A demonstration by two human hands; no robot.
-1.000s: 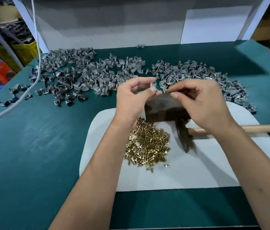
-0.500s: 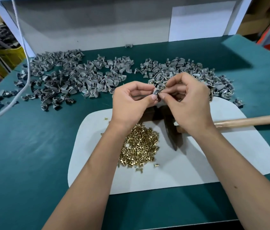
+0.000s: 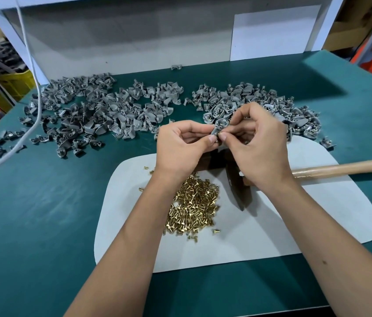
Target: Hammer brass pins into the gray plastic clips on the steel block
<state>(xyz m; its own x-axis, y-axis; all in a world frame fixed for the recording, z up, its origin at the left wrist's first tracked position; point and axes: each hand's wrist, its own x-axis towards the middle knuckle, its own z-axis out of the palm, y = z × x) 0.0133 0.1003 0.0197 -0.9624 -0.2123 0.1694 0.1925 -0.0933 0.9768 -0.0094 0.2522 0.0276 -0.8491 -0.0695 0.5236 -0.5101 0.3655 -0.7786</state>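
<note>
I see my left hand (image 3: 180, 147) and right hand (image 3: 257, 145) together pinching one gray clip (image 3: 215, 132) above the dark steel block (image 3: 212, 160); one brass-pin heap (image 3: 195, 205) lies at six o'clock of it; one hammer (image 3: 340, 168) at three; two clip heaps, too many to count, at twelve.

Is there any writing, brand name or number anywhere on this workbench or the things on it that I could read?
None can be read. The wooden-handled hammer, the pale mat, the heap of brass pins, the gray plastic clips, the green tabletop and the white panel at the back show no lettering. The orange and yellow crates at the edges are too blurred to tell.
</note>
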